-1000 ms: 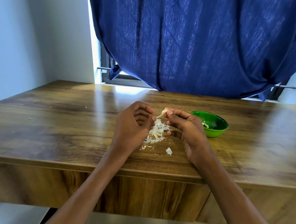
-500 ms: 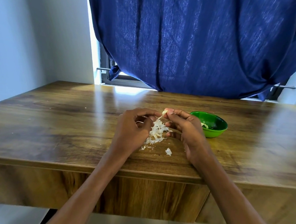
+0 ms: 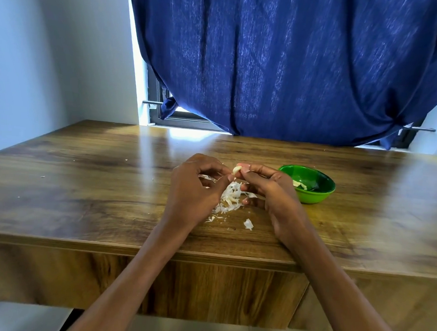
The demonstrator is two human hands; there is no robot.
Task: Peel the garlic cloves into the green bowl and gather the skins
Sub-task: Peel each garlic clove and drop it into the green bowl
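Note:
My right hand [image 3: 269, 191] pinches a small pale garlic clove [image 3: 236, 170] between thumb and fingertips, just above the table. My left hand [image 3: 195, 189] has its fingers curled, and its thumb tip and a fingertip touch the clove's lower left side. Under both hands lies a heap of white garlic skins [image 3: 229, 198]. One loose skin [image 3: 248, 224] sits nearer the table's front edge. The green bowl [image 3: 315, 195] stands right of my right hand with peeled cloves [image 3: 299, 184] inside it.
The wooden table [image 3: 82, 195] runs wide to the left and right, with tiny skin crumbs [image 3: 42, 176] at the left. A blue curtain [image 3: 282, 67] hangs over the window behind the table's far edge.
My left hand has uncurled slightly and its fingertips have come up against the clove. My right hand holds the clove in nearly the same spot.

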